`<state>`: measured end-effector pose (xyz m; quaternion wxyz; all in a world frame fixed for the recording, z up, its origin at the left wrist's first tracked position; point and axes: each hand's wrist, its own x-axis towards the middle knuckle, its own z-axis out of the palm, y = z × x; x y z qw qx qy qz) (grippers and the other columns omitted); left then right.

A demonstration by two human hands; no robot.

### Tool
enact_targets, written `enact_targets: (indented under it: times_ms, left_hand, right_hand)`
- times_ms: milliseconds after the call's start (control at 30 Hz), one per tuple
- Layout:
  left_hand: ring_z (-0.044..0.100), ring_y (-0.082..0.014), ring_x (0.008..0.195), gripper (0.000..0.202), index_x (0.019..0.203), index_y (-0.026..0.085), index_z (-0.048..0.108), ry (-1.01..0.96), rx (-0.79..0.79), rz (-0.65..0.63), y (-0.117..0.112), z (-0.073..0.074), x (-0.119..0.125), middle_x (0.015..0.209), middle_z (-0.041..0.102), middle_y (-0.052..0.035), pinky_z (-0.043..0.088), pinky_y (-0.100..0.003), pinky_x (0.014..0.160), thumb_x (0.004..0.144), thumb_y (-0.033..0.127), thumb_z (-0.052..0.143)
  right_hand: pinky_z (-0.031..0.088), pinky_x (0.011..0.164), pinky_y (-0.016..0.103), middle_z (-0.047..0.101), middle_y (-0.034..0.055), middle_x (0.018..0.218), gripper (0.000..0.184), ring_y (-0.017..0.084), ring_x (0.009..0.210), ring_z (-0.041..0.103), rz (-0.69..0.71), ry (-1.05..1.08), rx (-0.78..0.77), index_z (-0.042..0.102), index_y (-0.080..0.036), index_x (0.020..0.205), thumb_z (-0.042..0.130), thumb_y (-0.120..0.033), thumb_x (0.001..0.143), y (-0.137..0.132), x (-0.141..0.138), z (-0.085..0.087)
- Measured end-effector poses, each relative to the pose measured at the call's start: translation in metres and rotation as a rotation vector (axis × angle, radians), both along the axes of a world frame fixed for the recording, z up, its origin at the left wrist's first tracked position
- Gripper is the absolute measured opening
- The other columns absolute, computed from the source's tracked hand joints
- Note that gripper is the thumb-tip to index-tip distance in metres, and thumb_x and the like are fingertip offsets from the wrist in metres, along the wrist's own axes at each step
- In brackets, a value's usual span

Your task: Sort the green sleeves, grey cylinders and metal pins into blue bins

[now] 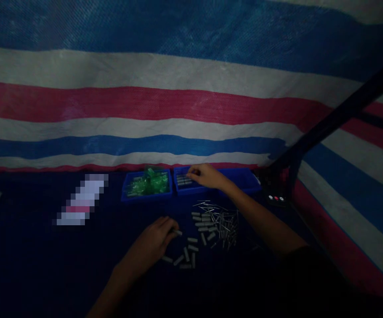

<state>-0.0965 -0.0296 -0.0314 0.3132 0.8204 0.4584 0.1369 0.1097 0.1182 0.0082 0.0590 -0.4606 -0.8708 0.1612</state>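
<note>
My left hand point(158, 235) is low over the dark table, its fingers closed on a small grey cylinder point(178, 232) whose end sticks out. Just right of it lie several loose grey cylinders point(193, 248). My right hand point(206, 175) is over a blue tray point(193, 191), thumb and fingers pinched together. What that pinch holds, if anything, I cannot make out in the dim light. Similar cylinders point(183, 180) lie in rows in this tray under the fingertips. Nearer, a heap of thin metal pins point(226, 227) lies beside another group of grey cylinders point(202, 223).
Left of that tray, a second blue tray point(146, 199) holds green, clear plastic pieces point(153, 183). A blue container point(244, 176) stands behind my right forearm. A dark phone point(276, 199) lies at the right. Striped sheeting point(164, 104) closes off the back; a dark frame bar point(330, 117) slants at right.
</note>
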Motion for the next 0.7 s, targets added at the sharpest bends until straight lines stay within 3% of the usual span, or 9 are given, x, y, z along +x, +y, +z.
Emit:
enact_targets:
  times_ms: [100,233,400,533,633,700]
  left_hand:
    - [0.054,-0.0154,0.086,0.011,0.089,0.018,0.053,-0.056,0.039,0.014,0.001,0.001,0.003,0.09,0.057,-0.0021,0.042,-0.029,0.077,0.089,0.019,0.042]
    - [0.054,-0.0151,0.086,0.011,0.088,0.019,0.054,-0.102,0.062,0.005,0.0,-0.001,0.005,0.09,0.057,-0.0018,0.043,-0.029,0.078,0.088,0.02,0.043]
    - [0.055,-0.015,0.082,0.024,0.11,0.021,0.048,-0.167,0.06,0.102,-0.001,-0.01,0.007,0.091,0.056,-0.0033,0.045,-0.028,0.075,0.086,0.023,0.045]
    - [0.056,-0.0142,0.078,0.031,0.116,0.021,0.044,-0.24,0.06,0.194,0.001,-0.014,0.01,0.088,0.057,-0.0023,0.046,-0.028,0.073,0.085,0.024,0.046]
    - [0.059,-0.014,0.079,0.029,0.112,0.02,0.043,-0.358,0.011,0.305,0.001,-0.011,0.014,0.086,0.059,-0.0014,0.046,-0.027,0.072,0.084,0.028,0.048]
    - [0.06,-0.0144,0.081,0.028,0.11,0.019,0.042,-0.43,-0.04,0.357,0.0,-0.008,0.018,0.084,0.061,-0.0007,0.046,-0.025,0.071,0.084,0.03,0.048]
  right_hand:
    - [0.036,0.065,0.025,0.067,0.0087,0.086,0.023,0.016,0.074,0.058,-0.034,-0.001,0.008,0.065,-0.015,0.09,0.044,-0.024,0.086,-0.009,0.006,-0.004]
    - [0.032,0.059,0.025,0.064,0.003,0.067,0.023,0.013,0.061,0.054,0.014,-0.026,-0.055,0.066,-0.017,0.069,0.047,-0.02,0.081,-0.007,0.007,-0.013]
    - [0.029,0.054,0.024,0.055,-0.001,0.052,0.028,0.01,0.05,0.046,0.055,-0.009,-0.082,0.062,-0.017,0.057,0.047,-0.022,0.081,0.0,0.003,-0.011]
    - [0.034,0.061,0.025,0.06,0.0013,0.065,0.028,0.012,0.061,0.052,0.046,0.065,-0.006,0.064,-0.016,0.07,0.04,-0.021,0.086,-0.018,0.002,0.001]
    - [0.039,0.072,0.026,0.062,0.0046,0.085,0.023,0.013,0.077,0.055,0.002,0.333,0.143,0.062,-0.017,0.094,0.04,-0.023,0.088,-0.056,0.002,0.005]
    - [0.042,0.072,0.027,0.061,0.0043,0.083,0.022,0.014,0.076,0.054,0.049,0.454,0.137,0.057,-0.016,0.103,0.048,-0.026,0.085,-0.087,0.002,0.002]
